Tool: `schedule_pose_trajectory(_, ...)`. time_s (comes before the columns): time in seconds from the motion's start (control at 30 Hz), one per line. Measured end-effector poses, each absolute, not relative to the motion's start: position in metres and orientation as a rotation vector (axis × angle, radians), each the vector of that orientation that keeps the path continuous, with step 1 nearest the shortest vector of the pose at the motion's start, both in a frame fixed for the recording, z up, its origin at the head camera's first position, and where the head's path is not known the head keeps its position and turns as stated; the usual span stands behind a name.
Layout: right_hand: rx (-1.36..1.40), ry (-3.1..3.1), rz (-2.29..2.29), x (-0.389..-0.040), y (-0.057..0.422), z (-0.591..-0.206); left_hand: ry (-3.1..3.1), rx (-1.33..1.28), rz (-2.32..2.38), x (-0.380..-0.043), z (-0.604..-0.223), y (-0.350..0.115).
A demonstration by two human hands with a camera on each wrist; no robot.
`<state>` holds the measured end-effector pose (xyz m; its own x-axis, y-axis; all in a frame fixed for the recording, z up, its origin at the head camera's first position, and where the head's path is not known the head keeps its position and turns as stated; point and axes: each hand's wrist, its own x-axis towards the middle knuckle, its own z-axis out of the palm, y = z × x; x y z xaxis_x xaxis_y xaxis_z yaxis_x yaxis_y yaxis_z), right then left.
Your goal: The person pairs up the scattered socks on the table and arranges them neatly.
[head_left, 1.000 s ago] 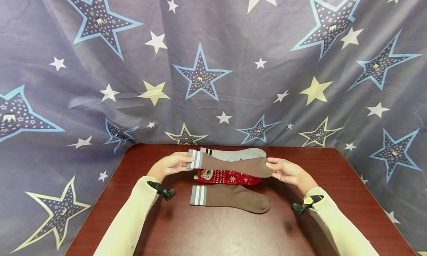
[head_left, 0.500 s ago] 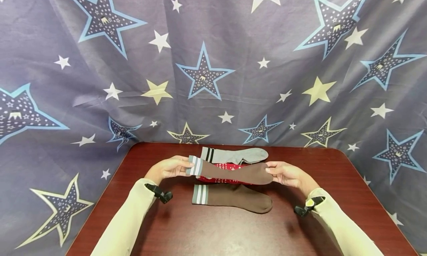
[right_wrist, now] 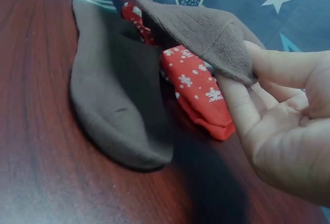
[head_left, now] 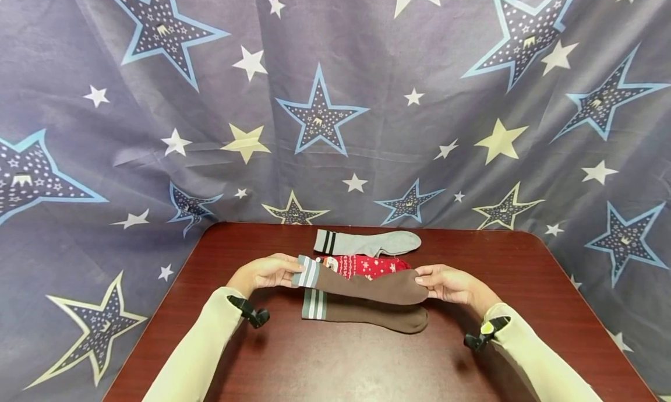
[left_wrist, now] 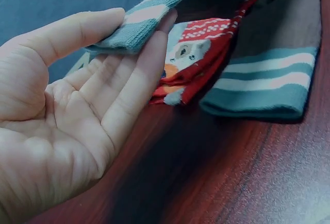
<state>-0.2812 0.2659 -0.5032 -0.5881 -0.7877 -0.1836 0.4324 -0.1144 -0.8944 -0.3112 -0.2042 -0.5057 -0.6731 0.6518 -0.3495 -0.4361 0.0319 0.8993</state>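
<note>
Stretched between both hands is a brown sock (head_left: 367,286) with a grey-blue cuff and white stripes, raised above the table. My left hand (head_left: 269,272) pinches its cuff between thumb and fingers, clearly seen in the left wrist view. At the toe end, my right hand (head_left: 445,284) pinches the fabric, as the right wrist view shows. A matching brown sock (head_left: 367,316) lies flat below and nearer, its upper part covered by the held one. Behind, a red sock (head_left: 367,265) with snowflakes and an animal face lies partly hidden by the raised sock.
A light grey sock (head_left: 372,242) with black stripes lies at the back of the dark red wooden table (head_left: 335,361). Behind the table's far edge hangs a purple-grey cloth (head_left: 367,128) printed with stars.
Both hands have brought the held brown sock down and nearer, from over the grey and red socks to partly over the matching brown one. More of the grey sock shows now.
</note>
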Motion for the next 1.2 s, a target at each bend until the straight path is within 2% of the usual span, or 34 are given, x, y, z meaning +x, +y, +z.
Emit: schedule_pose_trajectory(1.2,-0.427,1.287,-1.69,-0.271,0.281,-0.51,1.648,0.018,1.501,-0.301,-0.518,-0.196)
